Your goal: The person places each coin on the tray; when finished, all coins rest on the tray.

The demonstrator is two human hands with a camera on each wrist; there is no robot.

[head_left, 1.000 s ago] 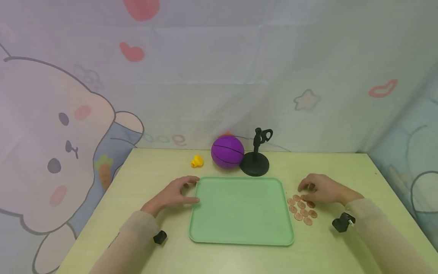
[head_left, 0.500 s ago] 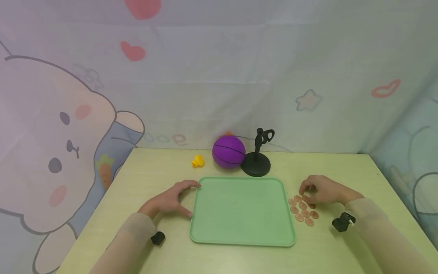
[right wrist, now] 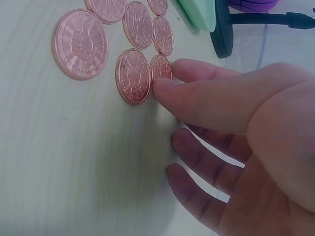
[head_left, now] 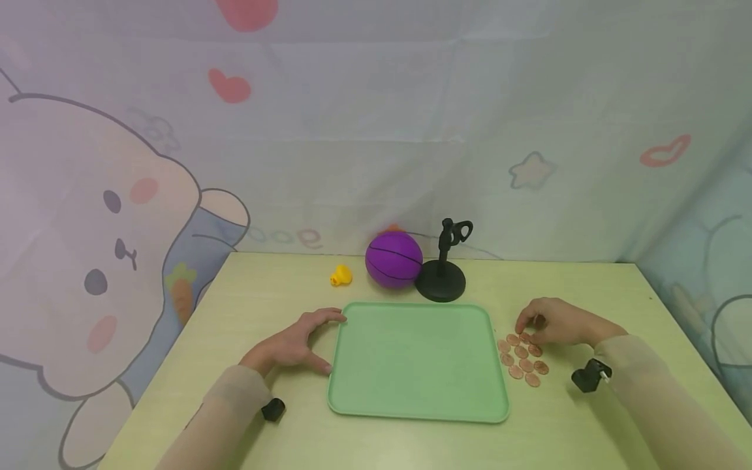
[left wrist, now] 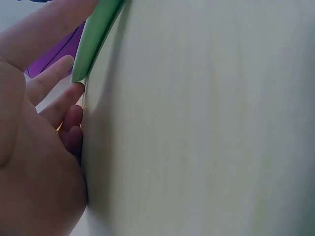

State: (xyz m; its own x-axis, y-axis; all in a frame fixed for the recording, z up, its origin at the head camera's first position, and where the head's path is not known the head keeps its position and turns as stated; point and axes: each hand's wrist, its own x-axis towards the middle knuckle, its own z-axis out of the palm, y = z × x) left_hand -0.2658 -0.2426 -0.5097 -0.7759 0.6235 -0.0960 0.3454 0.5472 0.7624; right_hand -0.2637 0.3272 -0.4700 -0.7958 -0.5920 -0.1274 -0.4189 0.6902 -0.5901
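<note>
A green tray [head_left: 418, 360] lies flat on the table. My left hand [head_left: 289, 343] is at its left edge, with fingers and thumb spread; the left wrist view shows fingertips touching the tray's rim [left wrist: 96, 44]. To the right of the tray, several copper-coloured coins [head_left: 521, 352] lie flat in a loose cluster. My right hand [head_left: 558, 323] is over the far side of this cluster. In the right wrist view, its thumb and index finger pinch one coin [right wrist: 160, 66] at its edges, partly covering it; the other fingers are bent beside it. A thumbs-up design marks the nearest coin [right wrist: 80, 44].
Behind the tray stand a purple ball [head_left: 393, 259] and a black stand [head_left: 440, 281] with a round base. A small yellow rubber duck [head_left: 341, 275] sits left of the ball. A printed cloth [head_left: 352, 130] hangs behind the table [head_left: 282, 431].
My left thumb has shifted nearer the person along the tray's left edge, and the hand has spread wider. The right hand stays at the same coins, nearly still. The view has shifted slightly.
</note>
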